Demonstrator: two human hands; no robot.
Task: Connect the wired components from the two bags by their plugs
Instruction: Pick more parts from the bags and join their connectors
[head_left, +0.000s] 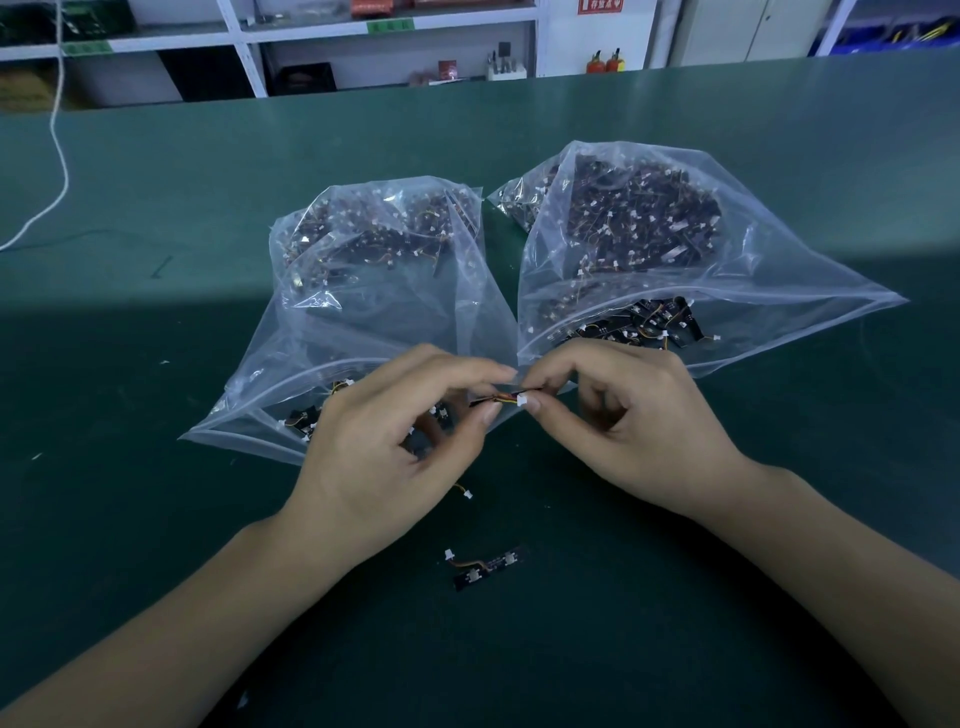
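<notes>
Two clear plastic bags lie open toward me on the green table, a left bag (363, 291) and a right bag (649, 249), both full of small black boards with coloured wires and white plugs. Just in front of the bags my left hand (395, 441) pinches the wires of one wired component (501, 400), and the fingertips of my right hand (623, 415) pinch its white plug (522, 400). Whatever else my hands hold is hidden by the fingers. A joined pair of boards (485, 566) lies on the table below my hands.
A loose white plug on a short wire (465, 492) lies near my left wrist. A white cable (57, 156) runs along the far left of the green table (156, 364). Shelving (311, 47) stands behind the table's far edge.
</notes>
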